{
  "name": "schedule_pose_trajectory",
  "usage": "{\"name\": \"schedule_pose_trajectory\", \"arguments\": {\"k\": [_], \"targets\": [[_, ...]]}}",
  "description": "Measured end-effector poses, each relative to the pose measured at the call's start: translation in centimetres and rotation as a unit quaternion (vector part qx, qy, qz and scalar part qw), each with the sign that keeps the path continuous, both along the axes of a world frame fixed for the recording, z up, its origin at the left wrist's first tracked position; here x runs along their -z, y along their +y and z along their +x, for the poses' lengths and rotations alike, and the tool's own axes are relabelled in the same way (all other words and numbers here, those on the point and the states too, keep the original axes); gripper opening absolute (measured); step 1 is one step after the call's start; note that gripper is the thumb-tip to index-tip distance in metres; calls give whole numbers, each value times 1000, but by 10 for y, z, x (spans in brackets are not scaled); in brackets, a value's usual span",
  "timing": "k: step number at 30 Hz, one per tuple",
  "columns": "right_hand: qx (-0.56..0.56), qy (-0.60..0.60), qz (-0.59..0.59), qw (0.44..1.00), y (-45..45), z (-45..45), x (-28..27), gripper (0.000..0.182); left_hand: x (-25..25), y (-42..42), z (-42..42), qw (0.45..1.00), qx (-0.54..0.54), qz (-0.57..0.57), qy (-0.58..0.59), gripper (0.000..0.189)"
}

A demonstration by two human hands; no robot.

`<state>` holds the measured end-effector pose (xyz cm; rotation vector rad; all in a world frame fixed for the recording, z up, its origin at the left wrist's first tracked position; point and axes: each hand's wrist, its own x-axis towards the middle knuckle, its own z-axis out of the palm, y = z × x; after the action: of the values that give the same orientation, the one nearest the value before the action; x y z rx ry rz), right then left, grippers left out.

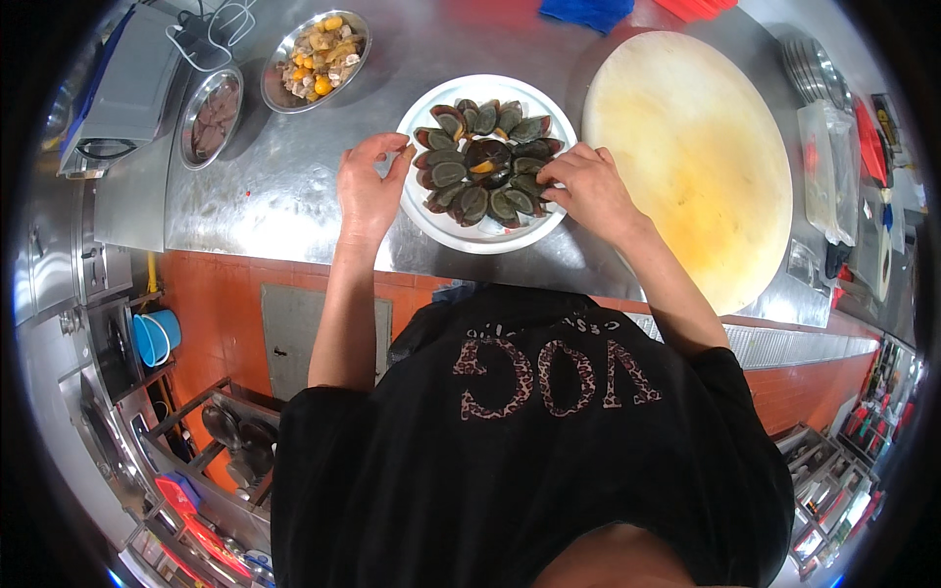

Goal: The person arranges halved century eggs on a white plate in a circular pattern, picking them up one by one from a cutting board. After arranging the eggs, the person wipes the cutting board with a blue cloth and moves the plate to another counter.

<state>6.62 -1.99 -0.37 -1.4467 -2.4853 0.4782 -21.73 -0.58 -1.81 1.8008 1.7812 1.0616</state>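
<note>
Before me a round white plate (485, 241) holds dark preserved egg wedges (448, 174) arranged in a ring. More dark egg pieces (487, 156) lie in the middle, one showing an orange-yellow spot. My left hand (371, 184) is at the plate's left rim, thumb and index fingertips close together; whether they grip the rim cannot be told. On the right side of the ring, my right hand (588, 187) reaches over the rim, with thumb and fingers around the end of a preserved egg wedge (526, 184). Its fingertips partly hide that wedge.
A large round cutting board (691, 169) stands right of the plate on the steel table (294, 198). Toward the back left are a metal bowl of yellow and pale food pieces (323, 62) and a metal dish of pinkish meat (215, 121). A blue cloth (588, 11) lies far back.
</note>
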Motion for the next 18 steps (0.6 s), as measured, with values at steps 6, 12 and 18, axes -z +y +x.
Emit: {"name": "schedule_pose_trajectory", "arguments": {"k": [6,12,18], "targets": [[20,-9,-19,1000,2,12,-19,13,0,5,3,995,18,51,88,13],[-4,-60,27,998,19,4,-3,12,0,35,36,981,76,51,171,18],[32,-16,25,999,43,-4,-32,18,5,38,40,973,89,6,211,30]]}}
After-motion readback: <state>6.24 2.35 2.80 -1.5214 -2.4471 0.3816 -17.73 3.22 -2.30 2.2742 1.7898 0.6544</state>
